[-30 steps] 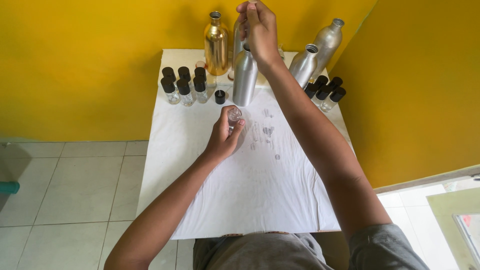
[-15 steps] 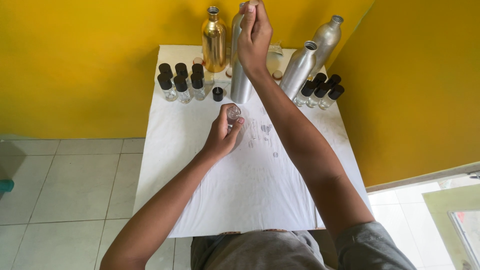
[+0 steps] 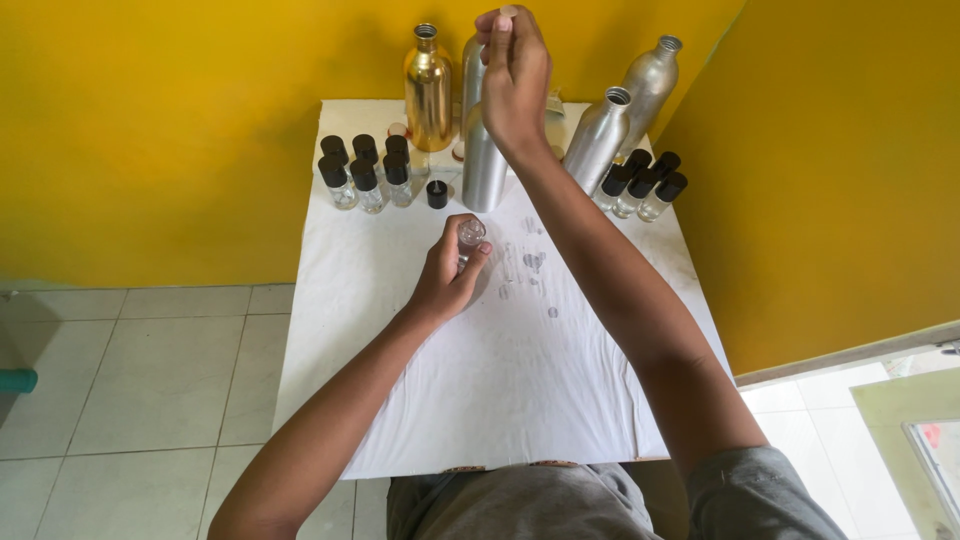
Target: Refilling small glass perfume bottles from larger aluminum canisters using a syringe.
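Observation:
My left hand (image 3: 447, 278) grips a small clear glass vial (image 3: 471, 234), uncapped, just above the white cloth-covered table (image 3: 520, 400). My right hand (image 3: 515, 78) is raised over the top of a tall silver bottle (image 3: 484, 165) standing at the back of the table. Its fingertips are pinched together on something small that the fingers hide. A loose black cap (image 3: 437, 193) lies just left of that bottle.
A gold bottle (image 3: 428, 90) and two more silver bottles (image 3: 598, 140) (image 3: 650, 80) stand at the back. Black-capped vials cluster at back left (image 3: 362, 172) and back right (image 3: 642, 185). Wet spots (image 3: 530, 265) mark the cloth. Yellow walls close in behind and right; tiled floor lies left.
Nothing has clearly moved. My left hand keeps the vial, my right hand stays pinched over the silver bottle, and only the view has shifted a little.

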